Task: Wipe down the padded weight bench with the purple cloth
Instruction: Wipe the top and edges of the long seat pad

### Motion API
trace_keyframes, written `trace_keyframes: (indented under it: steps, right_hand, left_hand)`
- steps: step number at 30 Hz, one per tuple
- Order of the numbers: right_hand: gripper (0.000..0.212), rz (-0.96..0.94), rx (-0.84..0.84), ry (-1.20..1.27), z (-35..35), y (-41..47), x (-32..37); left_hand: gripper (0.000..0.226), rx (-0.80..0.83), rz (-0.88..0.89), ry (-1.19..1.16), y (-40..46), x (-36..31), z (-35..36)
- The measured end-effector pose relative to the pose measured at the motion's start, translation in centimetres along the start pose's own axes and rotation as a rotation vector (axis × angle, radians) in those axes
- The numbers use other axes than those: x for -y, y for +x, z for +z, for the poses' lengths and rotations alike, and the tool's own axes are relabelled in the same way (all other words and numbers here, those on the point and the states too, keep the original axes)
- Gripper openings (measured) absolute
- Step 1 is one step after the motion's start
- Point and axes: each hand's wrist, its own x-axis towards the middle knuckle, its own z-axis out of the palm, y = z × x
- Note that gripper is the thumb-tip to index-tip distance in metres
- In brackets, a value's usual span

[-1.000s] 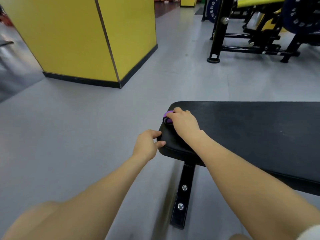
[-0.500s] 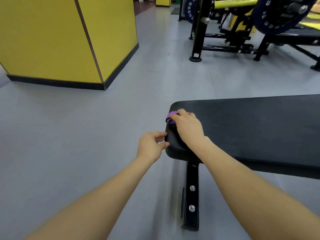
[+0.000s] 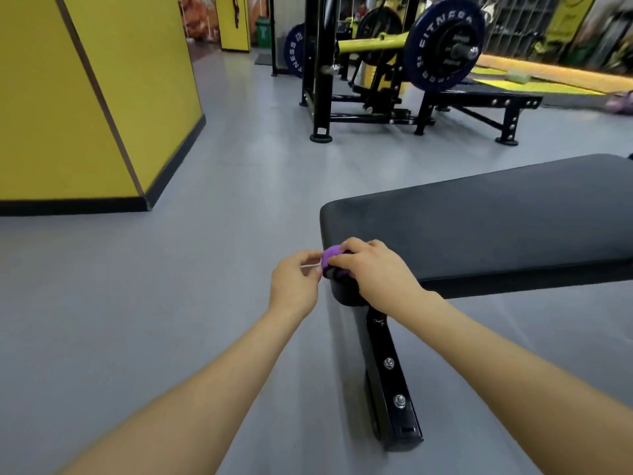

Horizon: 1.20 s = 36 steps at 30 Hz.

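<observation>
— Right hand grips the bunched purple cloth at the near left corner of the black weight bench pad; the left hand pinches what looks like a white tag beside it.
— Best approach?
— Probably spread the cloth flat first, then sweep long overlapping strokes along the pad.
— Any writing?
— "FITNESS" on the blue weight plate; part of the same word shows on the farther plate.

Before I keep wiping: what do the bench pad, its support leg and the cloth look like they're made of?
Bench pad: likely vinyl or faux leather over foam; matte black, smooth, with rounded, cushioned edges.
Support leg: looks like painted steel; glossy black, flat-sided, with silver bolts.
Purple cloth: soft fabric, possibly microfiber; it bunches up under the right hand. The weave is too small to tell.
</observation>
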Motion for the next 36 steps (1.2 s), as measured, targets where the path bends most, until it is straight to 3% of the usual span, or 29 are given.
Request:
trace_keyframes:
  steps: [4,7,9,12,16,19,21,26,30,32,36]
  right_hand:
    - [0.037,-0.036,-0.015,-0.017,1.0,2.0,1.5]
    - [0.046,-0.015,-0.054,-0.028,0.6,-1.2,-1.4]
    - [0.056,-0.039,-0.199,-0.058,0.0,-4.6,-4.8]
    - [0.069,0.108,-0.334,-0.135,-0.2,-7.7,-9.5]
    - [0.036,0.086,-0.500,-0.088,1.4,-5.6,-6.0]
    - [0.034,-0.022,-0.453,-0.040,2.5,-3.7,-2.2]
    - [0.044,-0.036,-0.386,-0.028,2.2,-4.7,-3.1]
    - [0.062,0.186,-0.485,-0.103,0.5,-10.0,-11.9]
    - [0.033,0.394,-0.553,-0.037,0.8,-8.5,-10.0]
    - [0.026,0.284,-0.509,-0.020,1.2,-7.4,-7.1]
    - [0.055,0.116,-0.434,-0.033,1.1,-8.3,-8.5]
  left_hand:
    - [0.032,-0.004,0.021,0.038,0.6,-0.3,-1.3]
    - [0.031,0.004,0.104,0.164,0.5,-0.7,0.2]
    - [0.031,0.037,0.167,0.239,0.0,-0.9,1.6]
    - [0.026,0.078,0.256,0.333,-0.4,-0.7,2.8]
    - [0.024,0.064,0.270,0.369,-0.4,-0.8,2.8]
    - [0.024,0.049,0.274,0.394,-0.4,-1.0,2.9]
    - [0.024,0.029,0.263,0.411,-0.6,-1.1,3.2]
    - [0.027,-0.006,0.261,0.467,-1.3,-1.8,4.0]
    - [0.033,0.016,0.292,0.524,-1.7,-2.5,4.6]
    - [0.032,0.030,0.314,0.552,-1.8,-3.2,5.3]
    - [0.029,0.044,0.351,0.597,-1.8,-5.3,7.2]
